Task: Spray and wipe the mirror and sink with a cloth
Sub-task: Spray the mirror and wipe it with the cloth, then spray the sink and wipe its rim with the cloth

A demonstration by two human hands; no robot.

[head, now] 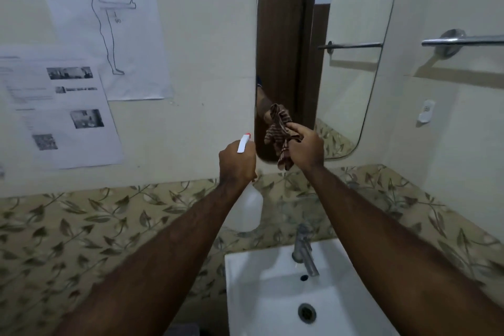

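A tall mirror point(351, 35) with rounded corners hangs on the wall above a white sink point(245, 294). My left hand point(236, 162) grips a white spray bottle point(249, 210) by its neck, its red-tipped nozzle pointing at the mirror's lower left corner. My right hand point(304, 148) holds a brown striped cloth point(283, 153) bunched against the lower part of the mirror. The glass reflects the cloth and part of an arm.
A chrome tap point(304, 249) stands at the back of the sink, with a drain point(306, 313) in the basin. A chrome towel bar point(463, 40) is on the right wall. Printed sheets point(62, 112) hang on the left wall. Leaf-patterned tiles point(81, 226) run behind the sink.
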